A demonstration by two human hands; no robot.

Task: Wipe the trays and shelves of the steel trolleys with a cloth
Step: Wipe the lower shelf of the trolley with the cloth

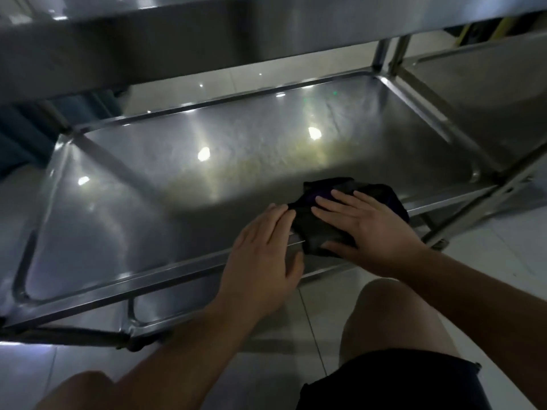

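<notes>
1. Two hands are on the job. Our right hand [376,229] lies flat and open, fingers spread, pressing down on the cloth [322,229]. Our left hand [263,247] is also open, palm down, its fingertips touching the cloth's left edge and its heel over the rim.
2. We judge the cloth, dark and bunched, to sit on the near rim of the tray [118,232], partly hanging over into the basin just ahead of the right fingers. It looks thick and crumpled; we should flatten it so more fabric meets the steel.
3. We take the step in hand to be wiping this near rim and then the basin. We would keep the right palm pressing evenly and let the left only steady or feed the cloth.
4. Ahead of the hands, the basin shows a dull, yellowish smear across its middle. We would work that with overlapping strokes from the far wall back toward us.
5. To the left of the left hand lies a long stretch of rim and a rounded corner; corners trap grime, so we would push a folded edge into them.
6. Above the hands hangs the upper shelf [207,34]; we must keep low to avoid it.
7. To the right stands a second trolley [479,93], waiting its turn.
</notes>
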